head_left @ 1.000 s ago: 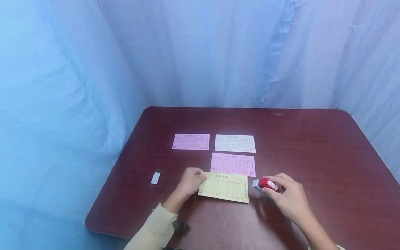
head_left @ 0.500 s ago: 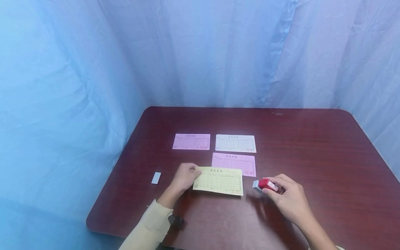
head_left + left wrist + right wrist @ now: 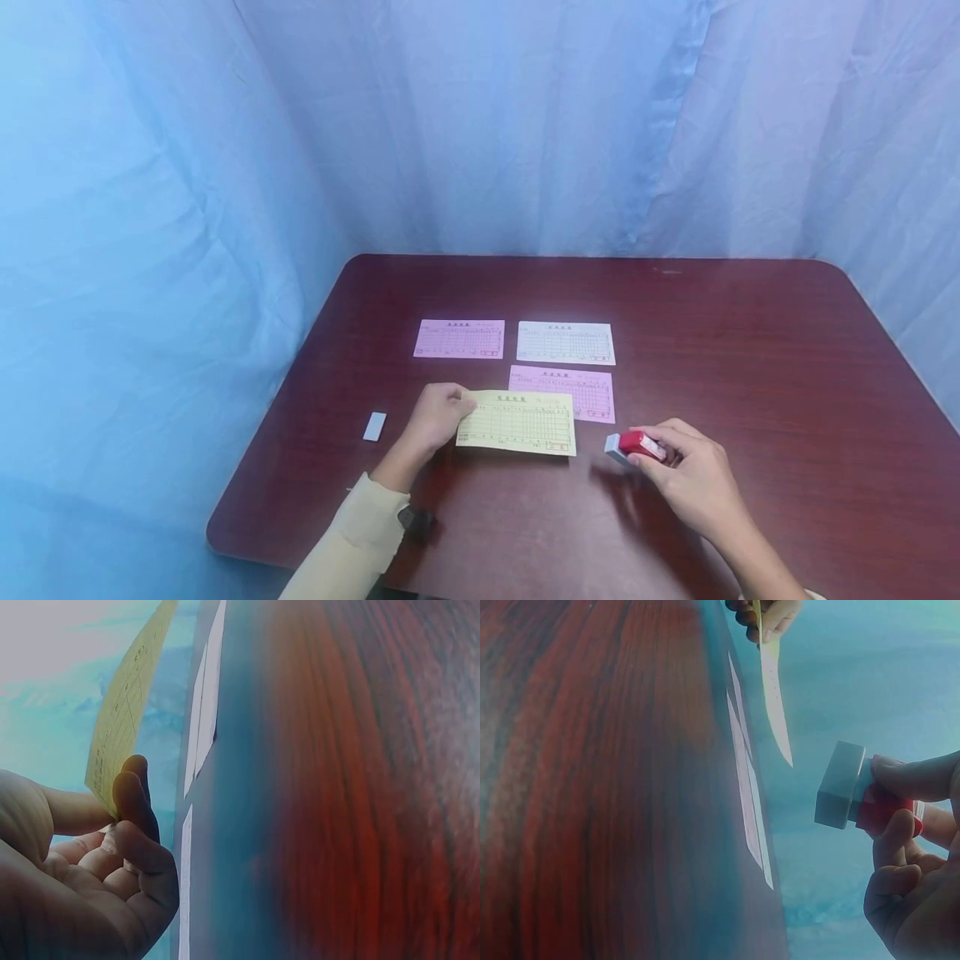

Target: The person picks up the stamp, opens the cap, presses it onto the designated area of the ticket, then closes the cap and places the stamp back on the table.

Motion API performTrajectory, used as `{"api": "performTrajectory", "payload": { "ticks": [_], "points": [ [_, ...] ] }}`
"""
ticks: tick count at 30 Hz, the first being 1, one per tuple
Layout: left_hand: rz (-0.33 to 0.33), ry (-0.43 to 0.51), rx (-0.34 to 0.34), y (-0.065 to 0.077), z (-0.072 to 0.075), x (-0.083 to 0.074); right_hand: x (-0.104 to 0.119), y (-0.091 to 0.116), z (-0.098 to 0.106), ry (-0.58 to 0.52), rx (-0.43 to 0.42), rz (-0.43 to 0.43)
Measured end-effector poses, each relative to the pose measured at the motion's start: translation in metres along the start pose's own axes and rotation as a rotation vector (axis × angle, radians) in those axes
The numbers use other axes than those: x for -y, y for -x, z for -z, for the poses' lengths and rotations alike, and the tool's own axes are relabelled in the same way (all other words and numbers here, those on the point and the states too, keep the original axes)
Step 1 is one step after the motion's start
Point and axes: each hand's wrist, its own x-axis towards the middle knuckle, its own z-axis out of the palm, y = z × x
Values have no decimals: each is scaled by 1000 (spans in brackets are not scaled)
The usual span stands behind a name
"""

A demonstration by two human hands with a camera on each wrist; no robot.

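Note:
My left hand (image 3: pixel 437 417) pinches the left edge of a yellow printed form slip (image 3: pixel 517 423) between thumb and fingers. The left wrist view shows the slip (image 3: pixel 126 720) lifted off the table and slightly bowed. It overlaps part of a pink form slip (image 3: pixel 596 396) in the head view. To the right, my right hand (image 3: pixel 693 471) holds a red stamp (image 3: pixel 642 445) with a grey block-shaped end pointing left. In the right wrist view the thumb and fingers grip the red body of the stamp (image 3: pixel 885 806), above the table. A small red boxed mark shows at the slip's lower right corner.
Another pink slip (image 3: pixel 459 339) and a white slip (image 3: pixel 566 343) lie side by side farther back. A small white rectangular piece (image 3: pixel 374 427) rests at the left. The dark red table (image 3: pixel 772 358) is bordered by blue curtains (image 3: pixel 525 125).
My left hand has drawn the yellow slip up, away and to the left, so it covers more of the nearer pink slip. My right hand and the stamp have barely moved.

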Motion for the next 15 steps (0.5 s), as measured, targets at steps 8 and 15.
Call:
{"api": "performTrajectory", "payload": {
  "ticks": [8, 15],
  "points": [
    [2, -10, -3, -1, 6, 0, 0, 1, -1, -1, 4, -6],
    [24, -4, -24, -5, 11, 6, -1, 1, -2, -5, 4, -5]
  ]
}}
